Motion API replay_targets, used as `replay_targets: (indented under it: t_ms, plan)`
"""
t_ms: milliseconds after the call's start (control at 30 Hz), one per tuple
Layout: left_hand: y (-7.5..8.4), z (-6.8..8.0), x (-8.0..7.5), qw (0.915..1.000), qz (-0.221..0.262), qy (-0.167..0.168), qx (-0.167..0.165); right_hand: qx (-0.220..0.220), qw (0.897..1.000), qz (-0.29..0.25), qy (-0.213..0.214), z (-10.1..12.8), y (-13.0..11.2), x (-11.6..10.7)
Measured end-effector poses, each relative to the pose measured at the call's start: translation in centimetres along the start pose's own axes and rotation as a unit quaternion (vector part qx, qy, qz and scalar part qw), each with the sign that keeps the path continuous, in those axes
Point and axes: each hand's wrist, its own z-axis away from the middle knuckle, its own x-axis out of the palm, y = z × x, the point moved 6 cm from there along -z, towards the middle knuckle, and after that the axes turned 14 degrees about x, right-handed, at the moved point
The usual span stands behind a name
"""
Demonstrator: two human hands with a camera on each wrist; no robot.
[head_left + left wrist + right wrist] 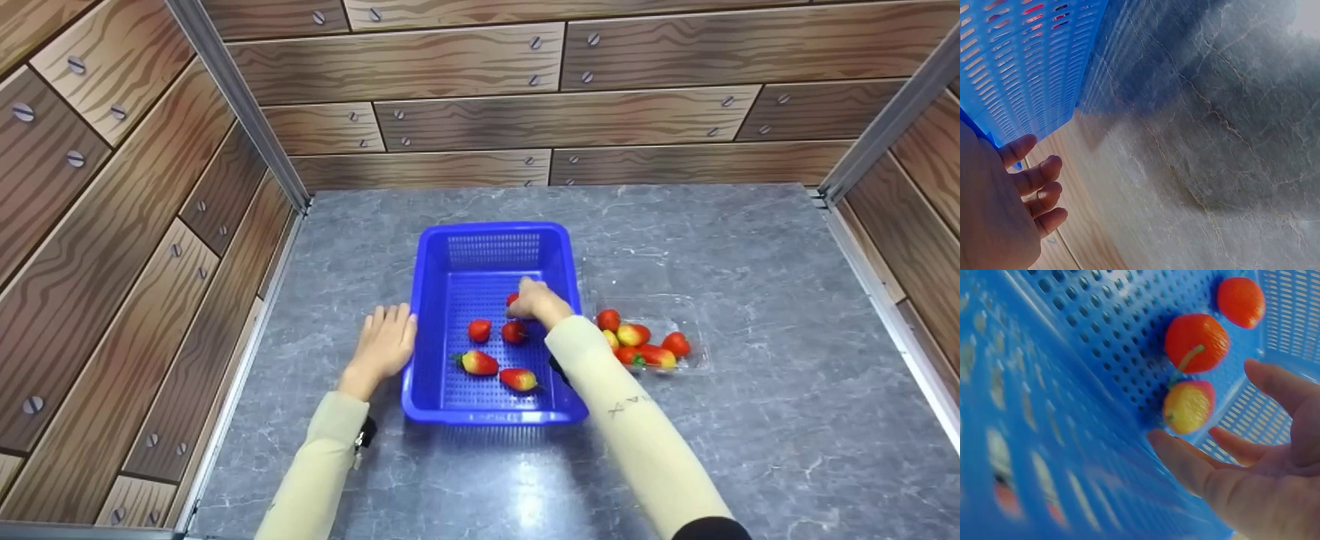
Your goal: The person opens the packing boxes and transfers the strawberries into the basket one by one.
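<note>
Two hands work at a perforated blue plastic basket [491, 247] on the grey marbled tabletop [750, 420]. Nearest, the left hand [384, 343] rests flat against its outer wall, fingers straight. Inside, the right hand [537, 301] hovers with fingers spread over glossy red-and-yellow strawberries [1188, 405], holding none. Beyond, a clear plastic tray [694, 330] holds more.

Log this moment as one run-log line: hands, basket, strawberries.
left hand: flat against blue basket wall | right hand: open inside basket, over strawberries | clear tray: more strawberries, right of basket
</note>
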Motion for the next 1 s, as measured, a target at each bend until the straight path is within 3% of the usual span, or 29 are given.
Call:
replay_targets:
  t_ms: [233,500,733,1000]
  plan:
    - [-0.2,0.0,0.2,1.0,0.0,-0.004,-0.007,-0.014,0.999,0.04,-0.012,0.6,-0.7,-1.3]
    - [-0.1,0.1,0.2,0.9998,-0.003,-0.014,-0.01,-0.028,0.999,0.017,0.006,1.3,-0.6,-3.0]
    - [0.0,0.1,0.2,0.9999,-0.006,-0.014,-0.006,-0.065,0.995,0.013,0.079,2.4,-0.5,-4.8]
    - [0.0,0.1,0.2,1.0,-0.001,-0.004,-0.004,-0.109,0.977,0.017,0.184,4.0,0.0,-7.1]
